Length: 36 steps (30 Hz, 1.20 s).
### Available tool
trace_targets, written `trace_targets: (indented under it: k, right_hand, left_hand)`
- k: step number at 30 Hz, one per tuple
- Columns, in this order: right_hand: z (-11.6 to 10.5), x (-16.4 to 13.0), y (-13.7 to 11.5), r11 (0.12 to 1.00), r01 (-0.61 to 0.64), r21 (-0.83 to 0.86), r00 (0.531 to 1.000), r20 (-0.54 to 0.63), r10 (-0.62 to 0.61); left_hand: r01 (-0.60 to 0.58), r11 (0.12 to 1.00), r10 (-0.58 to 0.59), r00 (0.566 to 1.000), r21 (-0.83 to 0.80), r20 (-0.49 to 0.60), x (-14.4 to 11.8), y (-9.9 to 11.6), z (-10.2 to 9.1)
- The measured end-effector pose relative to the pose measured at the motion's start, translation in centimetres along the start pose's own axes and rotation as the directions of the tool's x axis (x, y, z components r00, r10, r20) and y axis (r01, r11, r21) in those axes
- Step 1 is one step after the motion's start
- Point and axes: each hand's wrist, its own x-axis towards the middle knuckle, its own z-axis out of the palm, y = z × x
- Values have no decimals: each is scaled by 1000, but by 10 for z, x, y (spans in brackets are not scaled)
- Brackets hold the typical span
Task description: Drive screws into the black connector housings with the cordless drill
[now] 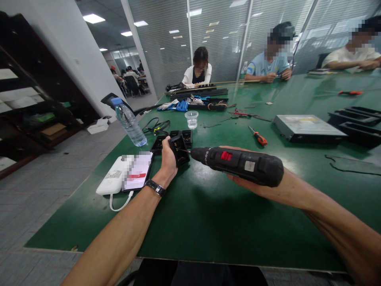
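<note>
screwdriving step: left hand (168, 155) clamps small black part (179, 149) upright on green table (208, 214), right hand (242, 180) wrapped round electric screwdriver (238, 163), bit at the part. next, prob: keep bit square w/ screw, part steady.

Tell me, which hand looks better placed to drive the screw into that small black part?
The right hand, probably: it grips the electric screwdriver, whose bit already points into the black part. The left hand is busy steadying that part.

Bright overhead light, warped edges.
</note>
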Motion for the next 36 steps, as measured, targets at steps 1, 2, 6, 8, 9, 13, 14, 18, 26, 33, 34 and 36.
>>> trace_targets:
  k: [1, 2, 6, 8, 9, 13, 14, 18, 26, 33, 34, 36]
  right_hand:
    - [0, 0, 0, 1000, 0, -5, 1000, -2, 0]
    - [0, 0, 0, 1000, 2, -10, 1000, -1, -2]
    - [0, 0, 0, 1000, 22, -10, 1000, -4, -22]
    - [1, 0, 0, 1000, 22, 1, 1000, -6, -22]
    - [1, 0, 1, 1000, 21, 6, 1000, -10, -21]
    - [2, -2, 5, 1000, 8, 1, 999, -31, -8]
    - [2, -2, 6, 1000, 6, -5, 999, -37, -6]
    - [1, 0, 0, 1000, 8, 0, 1000, -9, -8]
    - [0, 4, -6, 999, 35, -10, 999, 17, -35]
    - [1, 1, 3, 998, 52, -29, 998, -20, -53]
    - [1, 1, 4, 997, 69, -32, 997, -29, -70]
    - [2, 2, 6, 995, 92, -33, 995, -43, -93]
  left_hand:
    - [-2, 1000, 2, 1000, 2, 0, 0, 0, 0]
    - [-6, 1000, 6, 1000, 4, 1, 1, 0, 0]
    - [-20, 1000, 20, 1000, 8, 2, 2, 0, 0]
    - [-18, 1000, 18, 1000, 1, 1, 2, -1, 0]
    - [-14, 1000, 14, 1000, -3, -1, 2, -1, 0]
    - [-11, 1000, 11, 1000, 8, -3, 2, -2, -1]
    - [-15, 1000, 15, 1000, 17, -4, 2, -2, -1]
    - [-26, 999, 26, 1000, 33, -4, 1, -1, 0]
    - [3, 1000, -3, 1000, 1, -3, 2, -1, -1]
    - [-9, 1000, 9, 1000, -8, 5, 3, -1, -1]
    - [-7, 1000, 7, 1000, -11, 4, 3, -1, -1]
    - [0, 1000, 0, 1000, -16, 7, 3, -1, 0]
